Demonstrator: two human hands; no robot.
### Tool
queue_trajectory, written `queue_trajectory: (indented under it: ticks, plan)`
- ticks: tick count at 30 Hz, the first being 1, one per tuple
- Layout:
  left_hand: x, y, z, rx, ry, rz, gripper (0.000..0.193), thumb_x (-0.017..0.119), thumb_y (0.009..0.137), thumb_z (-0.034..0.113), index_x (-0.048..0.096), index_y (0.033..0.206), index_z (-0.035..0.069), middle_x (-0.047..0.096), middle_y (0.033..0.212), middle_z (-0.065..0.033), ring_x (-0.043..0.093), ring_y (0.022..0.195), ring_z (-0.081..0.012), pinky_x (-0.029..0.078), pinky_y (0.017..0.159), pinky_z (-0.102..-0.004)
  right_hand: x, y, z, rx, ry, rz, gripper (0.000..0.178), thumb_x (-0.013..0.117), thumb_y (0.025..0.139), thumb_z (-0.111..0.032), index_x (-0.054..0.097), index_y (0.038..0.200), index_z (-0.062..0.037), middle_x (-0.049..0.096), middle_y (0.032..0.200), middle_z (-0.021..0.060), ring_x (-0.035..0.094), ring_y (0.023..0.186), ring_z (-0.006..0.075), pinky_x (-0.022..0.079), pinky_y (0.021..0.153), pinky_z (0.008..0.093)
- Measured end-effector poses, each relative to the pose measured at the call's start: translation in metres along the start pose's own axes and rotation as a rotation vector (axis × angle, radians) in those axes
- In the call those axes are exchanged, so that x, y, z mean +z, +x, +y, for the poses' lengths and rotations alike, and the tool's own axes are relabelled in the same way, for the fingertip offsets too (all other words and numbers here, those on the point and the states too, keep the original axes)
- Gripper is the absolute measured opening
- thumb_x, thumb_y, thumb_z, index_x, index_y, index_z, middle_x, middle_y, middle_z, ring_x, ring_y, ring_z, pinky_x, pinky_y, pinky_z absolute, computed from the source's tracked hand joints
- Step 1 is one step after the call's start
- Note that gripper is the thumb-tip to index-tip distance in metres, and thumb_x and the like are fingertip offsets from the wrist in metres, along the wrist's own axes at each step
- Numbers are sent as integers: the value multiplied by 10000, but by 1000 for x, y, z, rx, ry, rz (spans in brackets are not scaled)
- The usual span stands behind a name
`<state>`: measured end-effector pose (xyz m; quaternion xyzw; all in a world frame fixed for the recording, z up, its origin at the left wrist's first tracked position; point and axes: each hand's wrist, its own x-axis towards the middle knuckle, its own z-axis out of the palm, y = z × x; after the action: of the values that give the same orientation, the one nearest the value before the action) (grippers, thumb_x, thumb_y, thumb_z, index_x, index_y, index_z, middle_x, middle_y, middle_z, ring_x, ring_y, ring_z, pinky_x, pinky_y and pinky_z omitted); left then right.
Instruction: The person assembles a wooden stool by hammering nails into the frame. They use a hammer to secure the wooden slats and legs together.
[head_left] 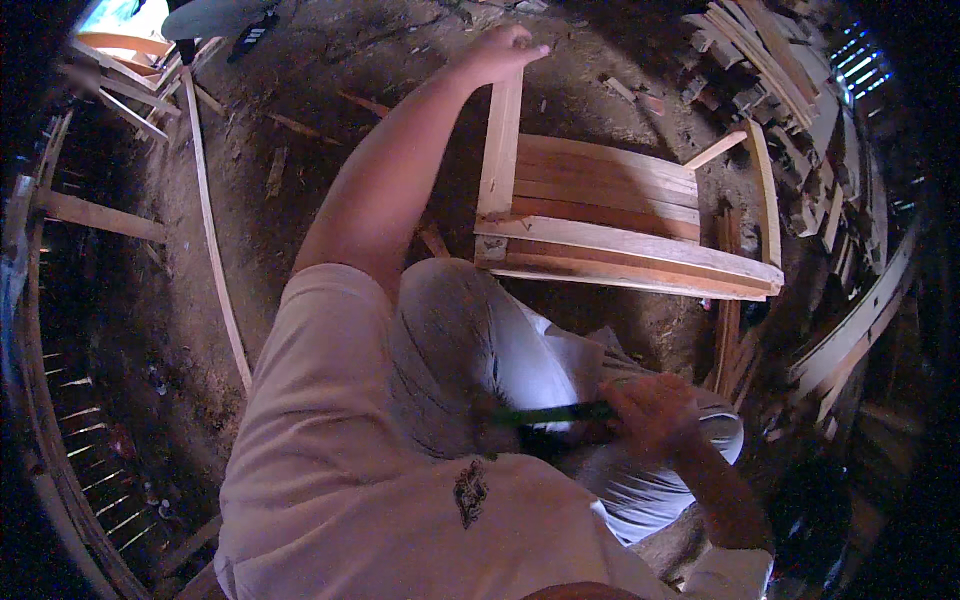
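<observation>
**Hands at the slatted crate**

While the dirt floor [300, 200] spreads wide beneath, a slatted wooden crate [620, 225] lies on it just beyond the person's knee. On the crate's left end an upright slat [500, 150] stands, and the left hand [500, 50] curls its fingers over the top of it. Lower right, the right hand [650, 410] is clenched around a dark green tool handle [555, 412] held across the lap.

— Where's your left hand [503, 50]?
— You've got it gripping the top of the upright slat [499, 150] on the wooden crate frame [620, 225].
— And your right hand [650, 410]?
— It's closed on a dark green tool [550, 413] over your lap, near the dirt floor [300, 170].
</observation>
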<state>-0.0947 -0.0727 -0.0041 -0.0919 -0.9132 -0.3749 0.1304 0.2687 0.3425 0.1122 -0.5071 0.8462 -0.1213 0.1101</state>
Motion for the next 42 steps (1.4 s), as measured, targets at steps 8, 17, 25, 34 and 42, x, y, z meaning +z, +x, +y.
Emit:
queue_trajectory:
  ticks: [8, 17, 25, 34, 42]
  plan:
    - [42, 12, -53, -185, 72, 245, 332, 700, 946, 408, 723, 1064, 98, 741, 911, -136, 711, 845, -300, 557, 777, -444, 20, 35, 33, 55, -132, 309, 449, 796, 748, -228, 729, 1172, -98, 717, 904, 82, 694, 777, 283, 544, 666, 454]
    - [33, 4, -4, -118, 160, 238, 252, 597, 937, 265, 694, 959, 34, 709, 924, -266, 692, 905, -462, 530, 791, -583, 27, 42, 37, 103, -189, 309, 391, 795, 761, -290, 766, 1148, -250, 666, 749, 35, 676, 684, 287, 559, 633, 465]
    - [27, -7, 23, -233, 115, 239, 196, 596, 878, 185, 700, 975, 49, 714, 994, -273, 693, 951, -472, 530, 836, -571, 29, 29, 32, 61, -162, 160, 401, 763, 845, -259, 720, 1241, -207, 670, 744, 56, 661, 663, 306, 546, 628, 483]
    - [29, -12, 7, -156, 125, 321, 154, 598, 842, 153, 699, 926, 72, 712, 935, -248, 691, 915, -464, 539, 825, -545, 3, 41, 37, -54, -122, -183, 397, 759, 816, -137, 719, 1211, -112, 651, 769, 82, 644, 690, 333, 529, 662, 472]
    - [24, -16, 19, -147, 73, 334, 157, 613, 786, 116, 698, 917, 94, 714, 923, -226, 697, 922, -436, 537, 832, -530, -6, 46, 33, -140, -37, 104, 441, 780, 759, -168, 722, 1185, -70, 680, 858, 114, 651, 715, 322, 526, 628, 457]
